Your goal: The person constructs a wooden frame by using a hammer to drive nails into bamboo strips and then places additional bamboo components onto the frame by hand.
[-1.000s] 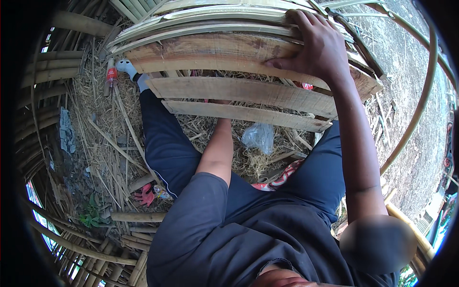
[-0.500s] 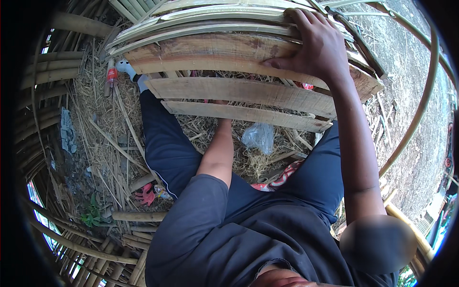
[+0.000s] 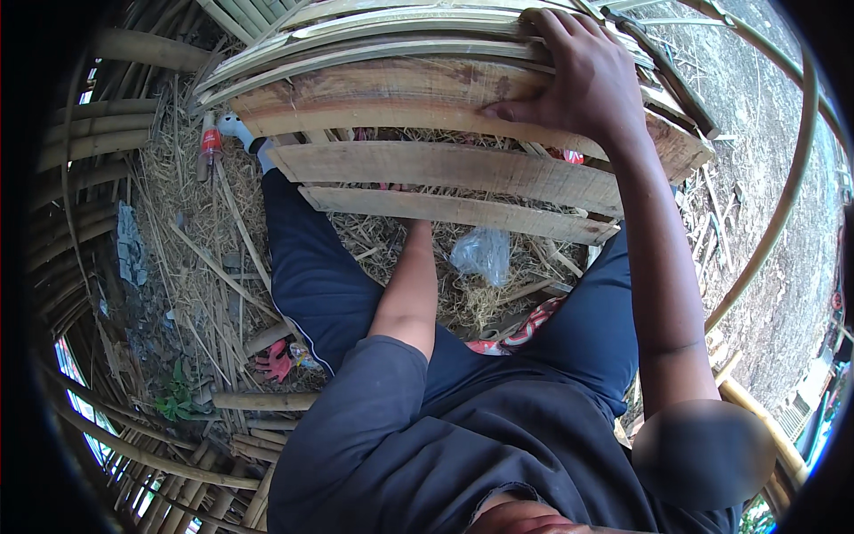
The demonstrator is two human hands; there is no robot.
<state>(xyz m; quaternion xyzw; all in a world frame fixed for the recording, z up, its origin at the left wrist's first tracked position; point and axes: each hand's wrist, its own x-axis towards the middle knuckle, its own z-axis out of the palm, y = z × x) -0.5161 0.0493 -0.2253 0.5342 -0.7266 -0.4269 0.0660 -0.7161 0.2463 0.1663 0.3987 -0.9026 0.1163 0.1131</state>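
Observation:
A slatted wooden frame point(image 3: 463, 166), made of flat boards and thin split strips, stands across my legs at the top of the view. My right hand point(image 3: 592, 80) grips its upper right part. The fingers bend over the stacked strips point(image 3: 391, 34) and the thumb presses on the face of the wide upper board point(image 3: 374, 89). My left forearm point(image 3: 409, 285) reaches forward under the lowest board point(image 3: 454, 209). Past that board the left hand is almost wholly hidden, with only a small bit of skin in the gap between slats, so its fingers cannot be made out.
Straw and thin sticks cover the ground between my legs, around a clear plastic bag point(image 3: 481, 255). To the left lie a red-labelled bottle point(image 3: 210, 142), a pink glove point(image 3: 274, 361) and bamboo poles point(image 3: 262, 402). A bent pole point(image 3: 783, 205) curves along the right, before rough grey ground.
My left forearm has shifted slightly, its hand staying behind the boards. My right hand keeps its grip, moved only a touch to the left.

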